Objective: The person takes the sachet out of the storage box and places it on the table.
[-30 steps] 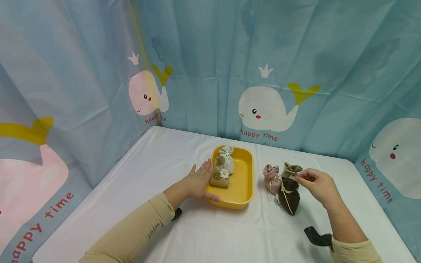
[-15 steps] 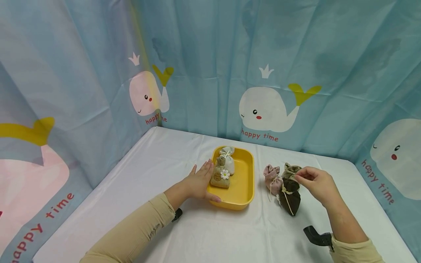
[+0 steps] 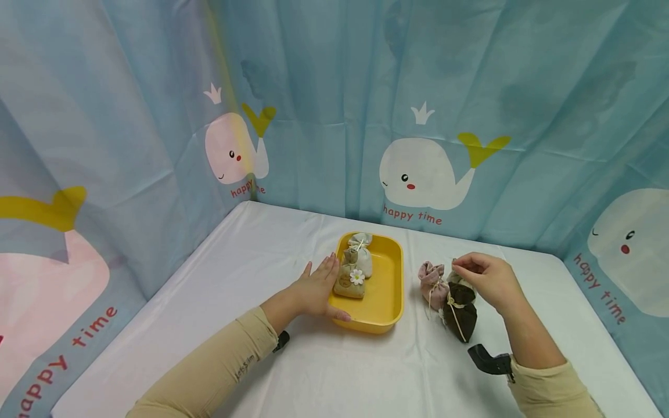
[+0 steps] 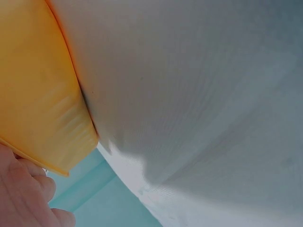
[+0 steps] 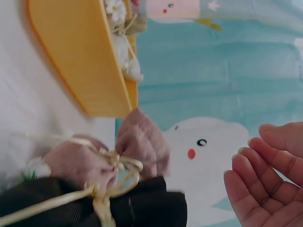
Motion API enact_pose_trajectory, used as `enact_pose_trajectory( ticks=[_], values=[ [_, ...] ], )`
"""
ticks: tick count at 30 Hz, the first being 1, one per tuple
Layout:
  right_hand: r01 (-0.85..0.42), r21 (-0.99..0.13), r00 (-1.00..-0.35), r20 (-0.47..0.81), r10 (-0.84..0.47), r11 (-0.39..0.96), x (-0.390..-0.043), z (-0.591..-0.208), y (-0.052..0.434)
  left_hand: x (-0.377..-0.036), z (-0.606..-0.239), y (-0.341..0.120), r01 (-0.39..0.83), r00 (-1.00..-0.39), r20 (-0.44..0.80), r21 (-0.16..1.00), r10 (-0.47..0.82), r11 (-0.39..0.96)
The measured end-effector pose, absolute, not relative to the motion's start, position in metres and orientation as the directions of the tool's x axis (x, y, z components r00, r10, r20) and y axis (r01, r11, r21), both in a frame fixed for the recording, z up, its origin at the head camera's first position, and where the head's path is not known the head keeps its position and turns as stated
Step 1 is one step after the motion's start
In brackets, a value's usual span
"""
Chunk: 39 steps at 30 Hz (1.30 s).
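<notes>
Now left hand (image 3: 313, 288) braces tray (image 3: 389, 302) edge; right hand (image 3: 483, 278) over pouches (image 3: 460, 310).

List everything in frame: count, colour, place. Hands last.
tray: 1, yellow, centre of the table.
pouches in tray: 2, one white at the far end, one beige with a white flower in front of it.
pouches on table: 3, right of the tray; pink, dark brown nearest the person, olive mostly hidden behind the right hand.
tablecloth: 1, white, covers the table.
backdrop: light blue, whale prints reading "happy time", behind and on both sides.
left hand: fingers straight, resting on the tray's left rim.
right hand: fingertips pinched at the top of the olive pouch.
</notes>
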State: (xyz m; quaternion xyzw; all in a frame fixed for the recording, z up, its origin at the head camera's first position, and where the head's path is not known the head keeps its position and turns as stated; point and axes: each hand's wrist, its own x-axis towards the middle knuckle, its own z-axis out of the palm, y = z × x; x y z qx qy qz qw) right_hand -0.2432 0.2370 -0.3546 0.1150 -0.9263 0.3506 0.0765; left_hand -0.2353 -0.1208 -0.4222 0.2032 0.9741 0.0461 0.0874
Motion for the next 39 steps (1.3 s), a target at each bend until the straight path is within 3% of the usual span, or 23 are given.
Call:
enact_pose_trajectory(
  ticks=[39],
  values=[
    [-0.179, -0.753, -0.959, -0.011, -0.284, 0.633, -0.306, -0.366, 0.124, -0.238, -0.426, -0.122, 0.393, -0.899, -0.147, 0.14, 0.412, 0.909]
  ],
)
